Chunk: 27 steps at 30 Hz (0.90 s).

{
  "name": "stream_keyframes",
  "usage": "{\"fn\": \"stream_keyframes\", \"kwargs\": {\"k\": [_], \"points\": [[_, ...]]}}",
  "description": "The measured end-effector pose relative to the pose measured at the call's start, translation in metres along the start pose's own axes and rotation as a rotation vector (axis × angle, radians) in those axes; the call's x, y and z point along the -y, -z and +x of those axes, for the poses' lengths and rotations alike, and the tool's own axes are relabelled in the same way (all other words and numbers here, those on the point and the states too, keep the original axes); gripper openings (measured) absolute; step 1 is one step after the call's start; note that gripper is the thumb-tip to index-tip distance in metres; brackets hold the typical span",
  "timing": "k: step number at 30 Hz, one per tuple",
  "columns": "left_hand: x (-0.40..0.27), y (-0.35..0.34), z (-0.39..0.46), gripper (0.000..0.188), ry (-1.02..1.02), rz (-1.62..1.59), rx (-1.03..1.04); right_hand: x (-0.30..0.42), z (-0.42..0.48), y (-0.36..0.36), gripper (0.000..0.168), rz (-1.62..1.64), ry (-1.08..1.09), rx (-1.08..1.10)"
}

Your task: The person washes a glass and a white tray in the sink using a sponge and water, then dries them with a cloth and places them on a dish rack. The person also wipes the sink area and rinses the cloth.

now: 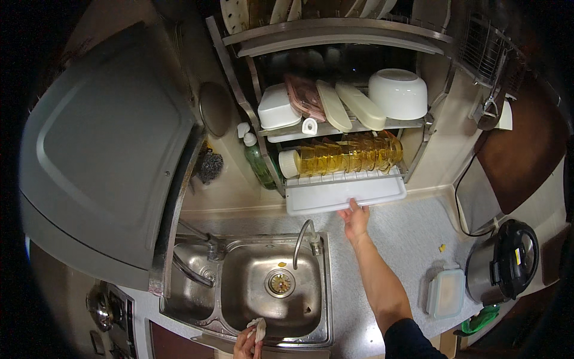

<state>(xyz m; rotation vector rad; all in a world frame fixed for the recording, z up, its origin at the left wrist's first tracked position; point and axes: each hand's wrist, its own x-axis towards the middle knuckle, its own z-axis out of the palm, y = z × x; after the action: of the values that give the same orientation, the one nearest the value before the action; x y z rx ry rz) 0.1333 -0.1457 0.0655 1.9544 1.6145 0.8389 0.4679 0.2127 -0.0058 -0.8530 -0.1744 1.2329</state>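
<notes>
My right hand (356, 220) grips the front edge of a white plastic drip tray (345, 195), with the thumb on top and the fingers beneath. That tray juts out under the lowest shelf of a metal dish rack (345, 181), where a row of nested amber glass cups (350, 155) lies on its side. Near the front rim of the stainless steel sink (273, 300), my left hand (247, 343) holds a crumpled white cloth (258, 330). Food scraps sit in the drain strainer (280, 283).
A curved faucet (302, 238) rises at the sink's back right. On the right counter stand a lidded glass container (447, 294) and an electric pressure cooker (502, 264). White bowls (398, 94) fill the shelf above. A large grey panel (107, 157) overhangs the left side.
</notes>
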Motion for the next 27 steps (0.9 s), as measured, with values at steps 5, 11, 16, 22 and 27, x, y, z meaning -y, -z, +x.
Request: {"fn": "stream_keyframes", "kwargs": {"k": [5, 11, 16, 22, 27], "points": [[0.006, -0.001, -0.008, 0.034, 0.055, 0.043, 0.002, 0.001, 0.017, -0.007, 0.034, 0.028, 0.022, 0.03], [0.013, -0.002, -0.012, 0.034, 0.053, 0.063, 0.013, 0.004, 0.044, 0.006, 0.029, 0.137, -0.064, 0.002], [0.003, -0.001, 0.0, 0.036, -0.013, 0.143, 0.016, 0.008, 0.028, -0.007, 0.03, 0.104, -0.025, 0.097], [-0.001, -0.005, -0.001, 0.036, 0.061, 0.076, 0.056, -0.001, 0.032, -0.014, 0.037, 0.045, -0.067, -0.111], [0.005, -0.015, 0.004, 0.036, 0.031, 0.002, 0.033, 0.016, 0.016, -0.019, 0.039, 0.084, -0.044, -0.067]]}}
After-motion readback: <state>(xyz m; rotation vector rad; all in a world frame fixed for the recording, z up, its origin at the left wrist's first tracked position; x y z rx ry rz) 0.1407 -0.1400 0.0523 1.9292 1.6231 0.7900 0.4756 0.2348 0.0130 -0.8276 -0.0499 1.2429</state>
